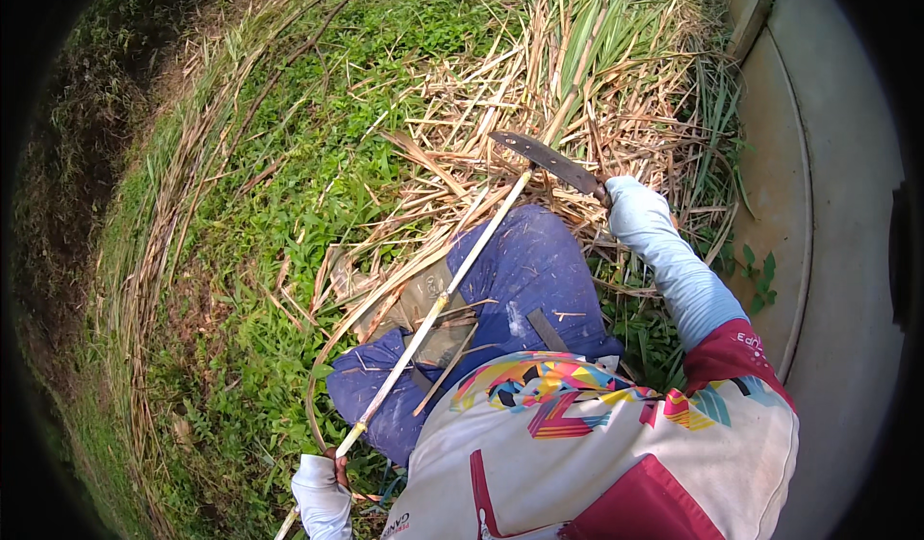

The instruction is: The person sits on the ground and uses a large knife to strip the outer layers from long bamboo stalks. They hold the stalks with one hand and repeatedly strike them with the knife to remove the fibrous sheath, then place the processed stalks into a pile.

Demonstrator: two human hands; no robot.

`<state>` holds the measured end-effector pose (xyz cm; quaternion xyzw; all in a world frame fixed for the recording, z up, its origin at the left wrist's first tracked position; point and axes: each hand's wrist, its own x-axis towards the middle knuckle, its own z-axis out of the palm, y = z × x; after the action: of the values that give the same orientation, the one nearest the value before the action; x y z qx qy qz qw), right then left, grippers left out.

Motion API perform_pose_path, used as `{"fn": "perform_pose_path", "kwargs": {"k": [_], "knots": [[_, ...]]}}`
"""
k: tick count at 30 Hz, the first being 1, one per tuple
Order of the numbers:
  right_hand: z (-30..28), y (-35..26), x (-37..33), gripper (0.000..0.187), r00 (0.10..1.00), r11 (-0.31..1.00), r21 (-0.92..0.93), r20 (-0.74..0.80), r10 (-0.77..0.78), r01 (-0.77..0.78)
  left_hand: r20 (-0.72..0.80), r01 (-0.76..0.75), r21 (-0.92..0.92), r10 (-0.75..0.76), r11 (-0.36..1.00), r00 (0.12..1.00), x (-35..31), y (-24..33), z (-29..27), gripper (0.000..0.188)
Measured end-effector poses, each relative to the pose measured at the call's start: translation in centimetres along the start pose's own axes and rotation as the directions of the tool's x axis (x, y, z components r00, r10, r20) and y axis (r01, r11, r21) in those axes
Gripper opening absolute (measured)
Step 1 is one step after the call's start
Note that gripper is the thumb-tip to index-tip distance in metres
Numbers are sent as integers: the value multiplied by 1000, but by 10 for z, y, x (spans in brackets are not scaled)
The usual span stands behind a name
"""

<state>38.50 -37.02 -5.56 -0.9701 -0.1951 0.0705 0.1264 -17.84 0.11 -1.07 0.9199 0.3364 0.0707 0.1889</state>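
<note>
A long pale cane stalk [445,298] with yellowish joints slants across my lap, from the lower left up to the middle. My left hand [339,470] is closed round its lower part; a white sleeve covers most of that hand. In my right hand [628,198] is the handle of a machete [551,160], whose dark blade points left. The blade lies by the stalk's far end; whether they touch I cannot tell. Light blue sleeve cloth hides most of the right fingers. A dry leaf strip [314,396] curves alongside the stalk near my left hand.
My bent legs in dusty blue trousers [539,261] are beneath the stalk. Dry cane leaves [481,92] and a pile of green-topped stalks [602,35] spread ahead. Low green weeds [231,280] grow on the left. A grey wall [837,155] runs along the right.
</note>
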Motion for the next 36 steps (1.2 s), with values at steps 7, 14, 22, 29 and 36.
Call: {"fn": "perform_pose_path", "kwargs": {"k": [7, 14, 22, 29, 36], "knots": [[25, 50, -2, 24, 952, 954, 161, -134, 276, -254, 49, 79, -117, -74, 990, 996, 1, -2, 23, 13], [52, 39, -37, 27, 970, 955, 168, 12, 244, -243, 230, -225, 97, 198, 970, 953, 87, 58, 36, 40], [47, -9, -42, 29, 991, 941, 313, 1, 133, -127, 269, -297, -236, 356, 925, 895, 218, 189, 192, 28], [25, -37, -64, 45, 999, 960, 276, 14, -47, 41, 375, -81, -234, 167, 969, 912, 223, 184, 183, 27], [16, -63, -51, 57, 983, 962, 230, 74, -166, 146, 430, 4, -194, 81, 981, 899, 175, 185, 100, 30]]}}
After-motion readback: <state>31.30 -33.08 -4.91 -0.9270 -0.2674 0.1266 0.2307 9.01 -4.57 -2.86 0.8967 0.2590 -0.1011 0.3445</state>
